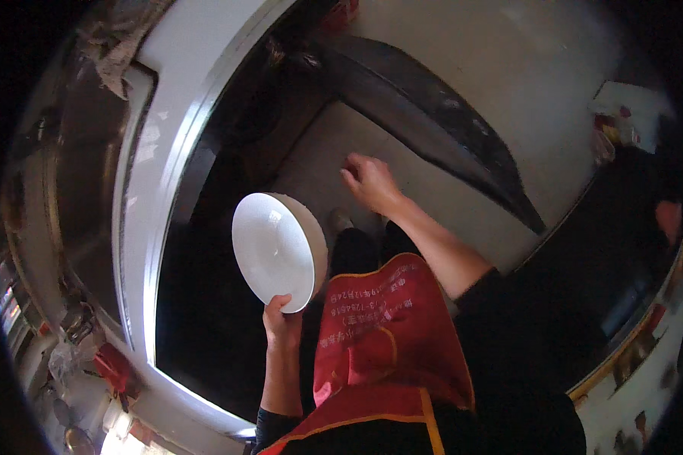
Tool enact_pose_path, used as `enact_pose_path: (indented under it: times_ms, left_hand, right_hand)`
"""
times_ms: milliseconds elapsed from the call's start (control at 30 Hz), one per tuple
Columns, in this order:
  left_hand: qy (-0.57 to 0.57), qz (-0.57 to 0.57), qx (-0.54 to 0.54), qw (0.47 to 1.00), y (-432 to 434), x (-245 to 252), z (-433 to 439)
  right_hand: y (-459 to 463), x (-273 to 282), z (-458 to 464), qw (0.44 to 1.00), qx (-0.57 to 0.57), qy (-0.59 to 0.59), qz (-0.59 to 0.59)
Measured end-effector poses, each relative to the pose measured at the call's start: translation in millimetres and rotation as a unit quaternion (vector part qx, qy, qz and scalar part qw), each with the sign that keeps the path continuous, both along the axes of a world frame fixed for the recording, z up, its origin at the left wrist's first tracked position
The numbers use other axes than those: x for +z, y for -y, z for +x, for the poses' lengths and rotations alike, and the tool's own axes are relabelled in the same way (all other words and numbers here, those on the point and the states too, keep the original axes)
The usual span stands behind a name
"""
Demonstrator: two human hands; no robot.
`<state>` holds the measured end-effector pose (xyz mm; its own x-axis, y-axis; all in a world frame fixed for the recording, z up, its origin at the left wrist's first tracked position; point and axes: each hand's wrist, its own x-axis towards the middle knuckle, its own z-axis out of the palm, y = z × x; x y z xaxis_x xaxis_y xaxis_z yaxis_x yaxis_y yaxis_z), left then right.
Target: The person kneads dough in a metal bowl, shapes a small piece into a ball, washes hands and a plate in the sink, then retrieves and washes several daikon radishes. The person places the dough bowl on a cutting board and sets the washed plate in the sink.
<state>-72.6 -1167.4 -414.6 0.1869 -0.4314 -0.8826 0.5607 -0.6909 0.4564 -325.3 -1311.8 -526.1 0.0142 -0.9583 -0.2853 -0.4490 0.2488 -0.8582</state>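
Observation:
A large white bowl (273, 250) with a tan outside is tilted on its side, its glossy inside turned to the left of the view. My left hand (282, 318) grips it by the lower rim, with the thumb on the inner edge. To the right of the bowl and higher in the view, my right hand (370, 179) hangs over the floor with its fingers curled; nothing can be seen in it, and it touches nothing visible. Below both hands lies a red apron (387, 330) with yellow trim and printed writing, worn on my body.
A white counter edge (173, 187) curves along the left, beside a sink-like metal basin (88, 153). Red cloth (114, 367) and clear plastic (62, 361) lie at lower left. A long dark object (427, 108) stretches above the pale floor (489, 51). Small items sit on a white surface (632, 102) at right.

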Motion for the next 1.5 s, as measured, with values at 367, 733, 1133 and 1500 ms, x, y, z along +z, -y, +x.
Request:
enact_pose_path:
  times_ms: [367, 733, 1133, 1500]
  left_hand:
    - [0.083, 0.019, -0.010, 0.996, -11.5, -92.3, 63.0]
    - [0.164, 0.043, -0.013, 0.985, -27.0, -86.1, 61.2]
    - [0.051, -0.076, 0.032, 0.995, -47.8, 132.3, 31.5]
    - [0.192, -0.168, 0.302, 0.918, -108.5, 266.1, 39.8]
  right_hand:
    - [147.0, -248.4, 137.8, 0.973, 0.044, -0.074, 0.213]
    - [164.3, -276.1, 130.5, 0.963, 0.051, -0.169, 0.203]
    - [-13.9, 93.0, -138.2, 0.926, -0.033, 0.081, 0.368]
    - [173.2, 433.0, -143.9, 0.933, 0.211, 0.034, 0.288]
